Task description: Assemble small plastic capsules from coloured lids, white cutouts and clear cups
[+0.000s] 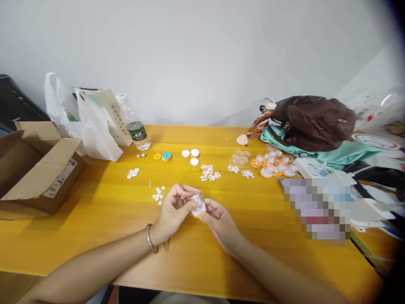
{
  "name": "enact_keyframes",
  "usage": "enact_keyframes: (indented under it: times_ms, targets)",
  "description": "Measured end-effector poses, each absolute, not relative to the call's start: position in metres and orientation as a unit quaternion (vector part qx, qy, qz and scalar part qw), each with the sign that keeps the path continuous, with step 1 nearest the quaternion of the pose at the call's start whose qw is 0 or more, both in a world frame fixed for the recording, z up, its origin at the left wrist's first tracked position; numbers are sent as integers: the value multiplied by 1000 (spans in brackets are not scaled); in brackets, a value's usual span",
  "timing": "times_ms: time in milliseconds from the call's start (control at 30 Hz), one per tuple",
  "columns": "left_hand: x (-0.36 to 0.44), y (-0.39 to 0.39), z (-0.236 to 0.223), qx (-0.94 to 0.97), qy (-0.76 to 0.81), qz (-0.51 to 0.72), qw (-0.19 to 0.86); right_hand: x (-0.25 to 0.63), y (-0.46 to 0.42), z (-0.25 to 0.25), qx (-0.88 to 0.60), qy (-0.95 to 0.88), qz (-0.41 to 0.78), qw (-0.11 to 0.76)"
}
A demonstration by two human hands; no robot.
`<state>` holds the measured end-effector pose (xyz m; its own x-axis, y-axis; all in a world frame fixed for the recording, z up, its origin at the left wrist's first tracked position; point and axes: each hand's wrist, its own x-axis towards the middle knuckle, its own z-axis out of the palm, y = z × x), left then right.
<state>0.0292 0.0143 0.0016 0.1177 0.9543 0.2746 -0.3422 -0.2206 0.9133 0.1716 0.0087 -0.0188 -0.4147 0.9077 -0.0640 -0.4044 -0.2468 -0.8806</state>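
Both hands meet over the middle of the table around a small clear-domed plastic piece point(198, 206) with a white part and an orange edge. My left hand point(177, 207), a metal bangle on its wrist, pinches it from the left near its top. From the right, the thumb and fingers of my right hand point(220, 221) grip its lower side. Fingers hide much of the piece. Beyond the hands lie white openwork pieces point(209, 172) and small white discs point(157, 195). Similar clear-domed pieces with orange bases point(274, 164) are grouped at the right, beside clear round cups point(238, 158).
White-topped rings point(194, 161), a blue-centred disc point(166, 156) and white parts point(133, 172) lie farther back. An open cardboard box point(60, 181), a plastic bag point(95, 131) and a water bottle point(137, 131) stand left. A brown bag point(316, 120) and a pixelated flat object point(316, 211) are right.
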Motion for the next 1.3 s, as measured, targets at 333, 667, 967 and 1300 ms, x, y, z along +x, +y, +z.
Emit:
enact_keyframes:
  times_ms: [333,667,967,1300]
  targets:
    - [24,17,-1,490,241,522,655,173,5,-14,-235,-354,802,419]
    - [20,31,8,521,360,492,598,169,11,-17,-345,-387,715,469]
    - [24,25,1,603,417,460,501,169,8,-19,-409,-436,629,497]
    - [9,32,13,570,291,394,659,168,8,-21,-305,-369,744,466]
